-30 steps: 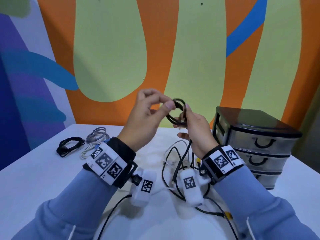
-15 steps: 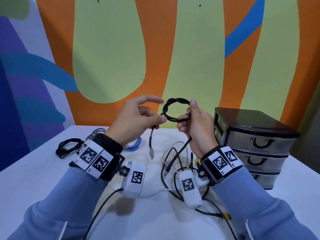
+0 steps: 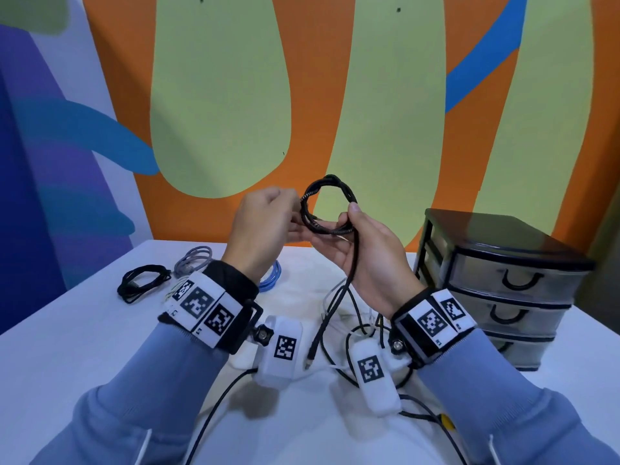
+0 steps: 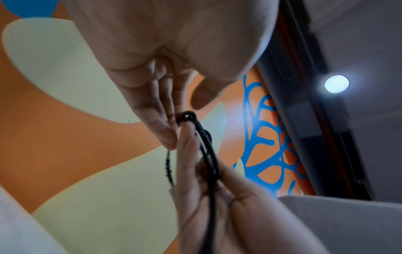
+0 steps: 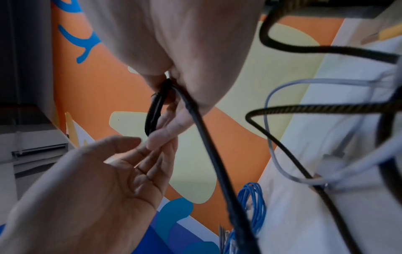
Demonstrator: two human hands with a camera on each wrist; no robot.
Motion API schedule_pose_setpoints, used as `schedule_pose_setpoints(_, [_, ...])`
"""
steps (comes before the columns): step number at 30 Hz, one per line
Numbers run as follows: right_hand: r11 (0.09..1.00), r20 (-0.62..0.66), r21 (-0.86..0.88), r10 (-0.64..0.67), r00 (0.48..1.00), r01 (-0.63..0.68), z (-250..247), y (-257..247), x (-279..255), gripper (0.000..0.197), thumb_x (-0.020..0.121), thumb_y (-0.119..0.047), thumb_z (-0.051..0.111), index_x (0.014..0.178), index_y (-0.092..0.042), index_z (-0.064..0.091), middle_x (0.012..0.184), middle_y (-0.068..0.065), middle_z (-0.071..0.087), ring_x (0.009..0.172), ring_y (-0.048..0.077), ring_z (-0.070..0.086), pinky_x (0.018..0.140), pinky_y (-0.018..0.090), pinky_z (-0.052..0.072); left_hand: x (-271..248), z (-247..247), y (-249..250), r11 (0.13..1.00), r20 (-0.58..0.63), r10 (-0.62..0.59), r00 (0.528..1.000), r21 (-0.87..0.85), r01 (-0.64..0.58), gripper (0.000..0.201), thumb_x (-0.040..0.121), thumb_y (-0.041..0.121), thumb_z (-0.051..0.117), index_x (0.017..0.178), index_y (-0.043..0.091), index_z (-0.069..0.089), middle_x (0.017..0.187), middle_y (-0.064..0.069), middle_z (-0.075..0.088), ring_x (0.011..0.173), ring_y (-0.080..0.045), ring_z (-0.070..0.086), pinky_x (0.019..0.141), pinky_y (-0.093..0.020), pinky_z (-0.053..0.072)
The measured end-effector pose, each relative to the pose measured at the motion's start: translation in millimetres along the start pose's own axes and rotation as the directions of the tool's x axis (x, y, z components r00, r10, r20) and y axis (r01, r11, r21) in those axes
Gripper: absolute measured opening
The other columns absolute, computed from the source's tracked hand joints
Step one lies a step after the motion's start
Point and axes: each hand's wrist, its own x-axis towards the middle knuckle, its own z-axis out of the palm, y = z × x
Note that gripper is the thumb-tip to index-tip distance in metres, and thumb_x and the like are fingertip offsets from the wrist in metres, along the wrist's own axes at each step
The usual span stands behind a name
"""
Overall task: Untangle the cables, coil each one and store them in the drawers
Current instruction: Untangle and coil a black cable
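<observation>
Head view shows the black cable (image 3: 330, 204) wound into a small coil, held in the air above the white table (image 3: 67, 347). Her right hand (image 3: 365, 253) pinches the coil's lower edge between thumb and fingers, its loose end hanging to the table. Her left hand (image 3: 265, 226) touches the coil's left side with fingertips together. Beside them stands the drawer unit (image 3: 496, 286), all drawers closed.

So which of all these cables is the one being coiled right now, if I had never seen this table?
Start at the white table and look above its middle, where the two hands meet in the air. The black cable there forms a small ring, gripped by the right hand and touched by the left hand. Unlike the other cables, it is off the table, with one tail hanging down.
</observation>
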Motion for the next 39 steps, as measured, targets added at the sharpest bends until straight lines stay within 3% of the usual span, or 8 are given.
schedule_pose_setpoints(5, [0.992,-0.036,-0.117,0.032,0.999,-0.036,-4.8,7.0,1.8,0.038,0.112,-0.031,0.045,0.084,-0.007,0.054,0.094,0.022,0.067,0.097,0.039,0.074,0.092,0.039,0.061,-4.9,2.5,-6.3,0.972,0.035,0.107,0.994,0.207,-0.112,0.036,0.081,0.026,0.090,0.091,0.009,0.060,0.079,-0.013,0.075,0.071,-0.028,0.073,0.071,-0.040,0.055])
schedule_pose_setpoints(11, [0.968,-0.152,-0.220,-0.157,0.976,0.121,-5.4,6.6,3.5,0.030,0.107,-0.028,0.057,0.089,-0.008,0.069,0.088,0.008,0.067,0.085,0.016,0.067,0.082,0.030,0.055,-12.4,1.8,1.4,0.971,0.135,0.169,0.976,0.146,-0.188,0.057,0.087,0.006,0.079,0.122,0.025,0.038,0.087,-0.023,0.074,0.078,-0.036,0.070,0.080,-0.048,0.053])
schedule_pose_setpoints(18, [0.978,-0.085,-0.115,-0.183,0.980,0.172,-2.8,-0.7,1.6,0.027,0.107,-0.021,0.056,0.095,-0.001,0.069,0.081,0.009,0.070,0.075,0.017,0.061,0.083,0.028,0.057,-17.8,14.0,-7.1,0.742,0.265,0.421,0.868,0.450,-0.497,0.019,0.095,0.012,0.064,0.100,0.029,0.061,0.069,0.003,0.064,0.066,-0.021,0.054,0.062,-0.036,0.046])
schedule_pose_setpoints(23, [0.982,-0.076,-0.077,-0.177,0.981,0.171,-5.7,-3.7,2.0,0.025,0.107,-0.021,0.057,0.097,-0.002,0.069,0.091,0.010,0.067,0.077,0.015,0.061,0.083,0.027,0.055,-16.6,15.0,-11.4,0.734,0.207,0.436,0.876,0.483,-0.478,0.029,0.095,0.013,0.065,0.118,0.032,0.065,0.069,0.006,0.064,0.069,-0.014,0.059,0.064,-0.027,0.047])
schedule_pose_setpoints(26, [0.979,-0.107,-0.108,-0.184,0.977,0.173,-7.8,0.2,4.9,0.025,0.107,-0.022,0.058,0.097,-0.001,0.069,0.086,0.009,0.068,0.076,0.015,0.063,0.081,0.026,0.056,-14.5,16.3,-13.8,0.708,0.188,0.432,0.882,0.536,-0.460,0.021,0.096,0.018,0.067,0.110,0.031,0.076,0.071,0.009,0.069,0.068,-0.012,0.059,0.065,-0.030,0.046])
schedule_pose_setpoints(30, [0.945,-0.166,-0.295,-0.193,0.967,0.138,-12.1,5.6,7.1,0.030,0.106,-0.033,0.058,0.094,-0.008,0.069,0.088,0.004,0.066,0.079,0.013,0.063,0.081,0.029,0.058,-8.1,12.6,-16.1,0.850,0.101,0.316,0.943,0.412,-0.329,0.012,0.094,0.026,0.079,0.101,0.035,0.081,0.109,0.010,0.060,0.095,-0.001,0.057,0.082,-0.010,0.040])
schedule_pose_setpoints(35, [0.949,-0.289,-0.307,-0.166,0.943,0.073,-21.6,0.7,10.8,0.031,0.106,-0.037,0.059,0.085,-0.014,0.063,0.071,0.000,0.047,0.059,0.012,0.044,0.051,0.024,0.043,-9.3,7.9,-4.9,0.994,0.165,0.107,0.980,-0.038,-0.102,0.011,0.093,0.016,0.078,0.099,0.023,0.084,0.084,-0.005,0.055,0.081,-0.023,0.044,0.074,-0.033,0.039])
schedule_pose_setpoints(39, [0.975,-0.299,-0.179,-0.183,0.936,0.134,-20.8,-6.7,12.1,0.030,0.107,-0.031,0.059,0.087,-0.008,0.060,0.063,0.002,0.046,0.053,0.013,0.050,0.058,0.025,0.055,-11.9,6.0,0.4,0.997,0.235,0.081,0.969,-0.002,-0.082,0.026,0.101,0.000,0.057,0.100,0.005,0.082,0.082,-0.011,0.067,0.076,-0.025,0.059,0.077,-0.038,0.056])
